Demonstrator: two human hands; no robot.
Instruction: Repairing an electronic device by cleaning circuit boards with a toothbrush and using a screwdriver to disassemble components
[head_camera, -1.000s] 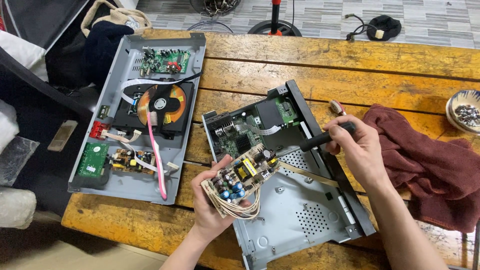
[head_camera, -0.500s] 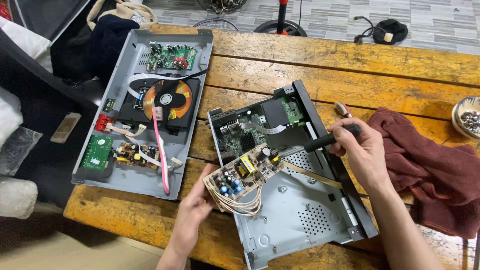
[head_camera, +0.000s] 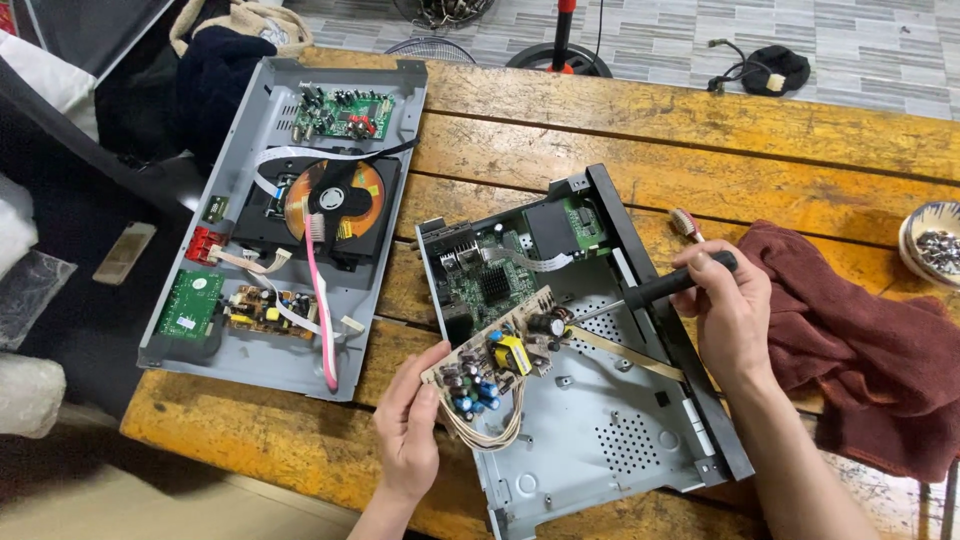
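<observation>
An opened grey metal set-top box chassis (head_camera: 600, 440) lies on the wooden table, with a green mainboard (head_camera: 490, 280) in its far half. My left hand (head_camera: 410, 425) holds a small tan power-supply board (head_camera: 500, 350) tilted up by its left edge; a bundle of pale wires hangs from it. My right hand (head_camera: 730, 310) grips the black handle of a screwdriver (head_camera: 660, 290), whose shaft points left at the raised board's right edge.
A second opened disc-player chassis (head_camera: 290, 220) with an orange disc and a pink toothbrush lies at left. A maroon cloth (head_camera: 860, 340) is at right, beside a bowl of screws (head_camera: 935, 245). Dark clothing lies at top left.
The view shifted slightly. My left hand has moved its grip up along the small board's left edge; the screwdriver stays against the board.
</observation>
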